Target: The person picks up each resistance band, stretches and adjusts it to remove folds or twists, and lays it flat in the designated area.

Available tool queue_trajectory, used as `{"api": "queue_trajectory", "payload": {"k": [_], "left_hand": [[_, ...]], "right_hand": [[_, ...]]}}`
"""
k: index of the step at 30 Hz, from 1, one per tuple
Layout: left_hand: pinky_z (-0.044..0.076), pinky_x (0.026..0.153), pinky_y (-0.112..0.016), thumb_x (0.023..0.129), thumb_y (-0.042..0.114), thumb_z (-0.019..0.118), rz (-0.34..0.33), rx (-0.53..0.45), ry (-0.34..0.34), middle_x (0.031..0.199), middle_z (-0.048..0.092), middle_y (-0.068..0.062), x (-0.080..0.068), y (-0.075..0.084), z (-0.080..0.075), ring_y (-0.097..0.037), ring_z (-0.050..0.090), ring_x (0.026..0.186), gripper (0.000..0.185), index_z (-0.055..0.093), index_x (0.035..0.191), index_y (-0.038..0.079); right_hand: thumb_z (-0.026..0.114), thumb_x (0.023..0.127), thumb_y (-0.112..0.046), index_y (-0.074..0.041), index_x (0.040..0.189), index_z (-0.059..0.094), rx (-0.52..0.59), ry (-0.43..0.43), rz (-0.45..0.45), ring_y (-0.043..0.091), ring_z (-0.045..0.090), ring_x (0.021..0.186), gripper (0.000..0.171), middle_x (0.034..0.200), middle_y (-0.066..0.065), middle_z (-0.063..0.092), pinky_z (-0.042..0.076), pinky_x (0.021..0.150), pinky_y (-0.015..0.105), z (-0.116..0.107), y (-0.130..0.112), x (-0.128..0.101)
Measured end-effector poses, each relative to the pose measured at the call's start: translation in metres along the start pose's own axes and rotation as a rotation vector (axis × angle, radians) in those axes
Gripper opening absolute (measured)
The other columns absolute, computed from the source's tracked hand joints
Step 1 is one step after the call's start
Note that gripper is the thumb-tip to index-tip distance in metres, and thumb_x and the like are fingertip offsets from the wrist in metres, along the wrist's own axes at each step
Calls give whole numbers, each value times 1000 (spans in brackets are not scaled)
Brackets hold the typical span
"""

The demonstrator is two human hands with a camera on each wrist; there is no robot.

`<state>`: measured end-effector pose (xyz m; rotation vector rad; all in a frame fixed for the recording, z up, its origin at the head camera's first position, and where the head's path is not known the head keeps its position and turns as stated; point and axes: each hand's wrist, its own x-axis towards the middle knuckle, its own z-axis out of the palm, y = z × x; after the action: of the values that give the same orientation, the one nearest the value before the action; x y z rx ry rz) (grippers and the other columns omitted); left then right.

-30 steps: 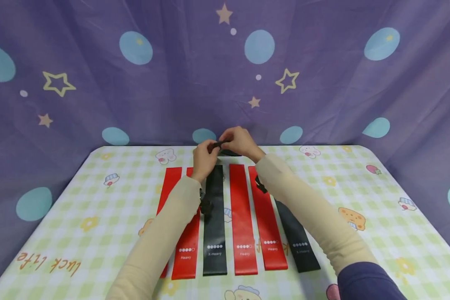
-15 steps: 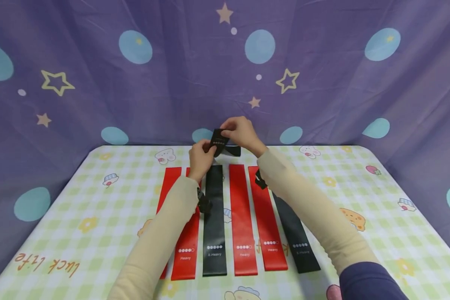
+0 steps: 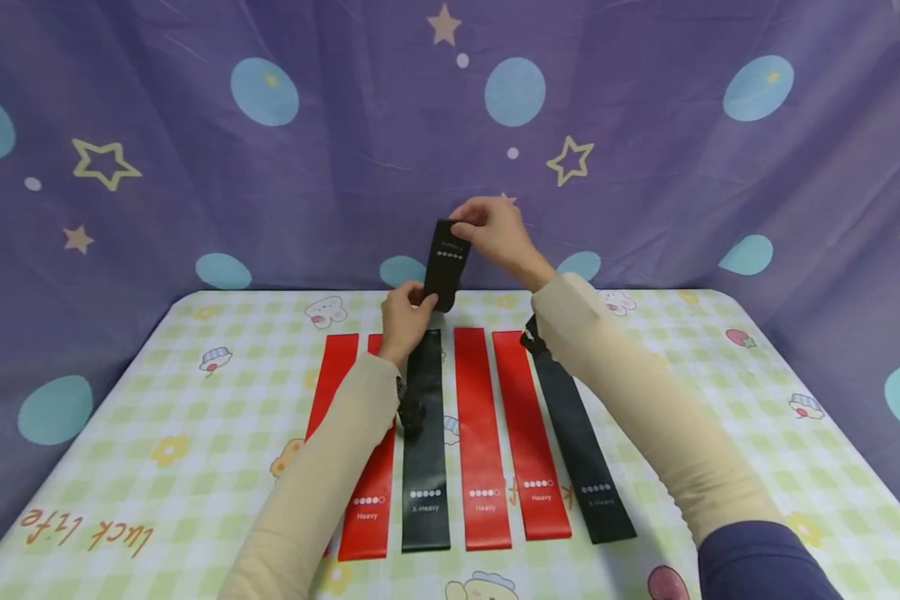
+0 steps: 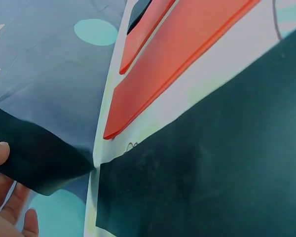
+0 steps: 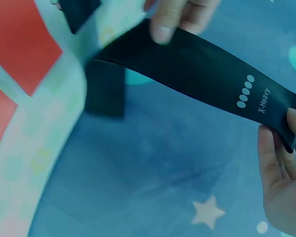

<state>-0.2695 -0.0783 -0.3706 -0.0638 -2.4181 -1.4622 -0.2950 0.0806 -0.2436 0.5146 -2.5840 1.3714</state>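
Between my two hands a black resistance band [image 3: 447, 267] is held up over the table's back edge, with its white dots and print facing me. My right hand [image 3: 498, 237] pinches the band's upper end between thumb and fingers. Lower down, my left hand [image 3: 405, 323] pinches the same band near the table. In the right wrist view the print on the band [image 5: 187, 69] reads X-Heavy, and its far part bends down past the table edge. The left wrist view has my left hand [image 4: 5, 212] with the thumb on the band's dark surface.
Several flat bands lie in a row on the checked tablecloth [image 3: 195, 467]: a black one [image 3: 425, 417], a red one [image 3: 478, 417], another red one [image 3: 525, 425] and a black one [image 3: 581, 442] at right. Red bands at left are partly under my left arm. A purple curtain [image 3: 390, 167] stands behind.
My right hand has risen and shifted a little right, drawing the black band's end upward so its dots show. My left hand stays low near the back edge, still pinching.
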Motion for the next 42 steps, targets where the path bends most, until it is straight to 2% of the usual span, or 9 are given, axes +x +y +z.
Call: {"api": "queue_trajectory", "payload": {"k": [4,11,14,18,22,27,35,38,42], "left_hand": [[50,82,-41,89,14,64,12,0,-8,96,66,-20,-2,-1,1,-31,62,89,22,65,105,-2],[49,83,-38,89,13,65,5,-16,-23,94,67,-19,-7,-2,3,-29,61,88,19,66,102,-1],[50,84,-38,88,11,65,6,-33,-24,95,68,-19,-8,-4,5,-29,63,90,18,66,102,0],[50,84,-39,88,10,65,3,-30,-19,95,69,-19,-7,-8,7,-29,64,90,17,66,101,0],[49,83,-40,88,11,64,-4,-9,-13,93,68,-19,-7,-13,7,-30,63,88,15,65,98,0],[49,84,-40,87,9,66,-1,-16,-19,92,68,-19,-12,-18,6,-30,62,88,13,65,96,-1],[47,75,-25,86,8,67,-9,-89,-10,91,67,-20,-24,-22,-10,-29,61,85,15,66,96,-2],[47,75,-23,87,10,66,-18,-100,-27,92,67,-20,-27,-22,-20,-28,61,85,16,67,98,-2],[47,73,-19,88,13,66,-37,-92,-59,94,67,-19,-30,-22,-34,-24,60,84,18,67,100,-1]], "right_hand": [[67,87,-8,-5,100,71,20,59,6,14,63,78,14,94,13,72,46,68,22,-14,-10,3],[66,88,-8,-4,102,71,44,87,13,7,64,82,15,99,11,72,47,72,20,-34,-24,7],[66,88,-6,-2,101,70,83,98,-8,6,62,75,14,93,8,72,47,66,20,-41,-28,7],[66,87,-5,-1,98,70,137,127,-35,4,60,69,13,81,-3,69,47,61,20,-50,-31,8],[66,86,-4,-1,96,70,183,154,-46,3,61,70,11,76,-9,66,48,64,21,-61,-32,9],[66,85,-3,-2,95,71,221,171,-23,5,61,72,11,76,-9,66,48,66,20,-72,-31,9],[68,84,-2,-4,93,71,320,202,19,7,62,70,9,76,-7,68,51,64,20,-92,-21,2],[67,84,0,-4,90,70,363,224,35,7,63,68,8,72,-7,67,52,62,19,-100,-11,-3],[67,84,0,-6,87,69,365,240,77,6,63,68,7,72,-8,66,53,61,18,-106,5,-11]]}}
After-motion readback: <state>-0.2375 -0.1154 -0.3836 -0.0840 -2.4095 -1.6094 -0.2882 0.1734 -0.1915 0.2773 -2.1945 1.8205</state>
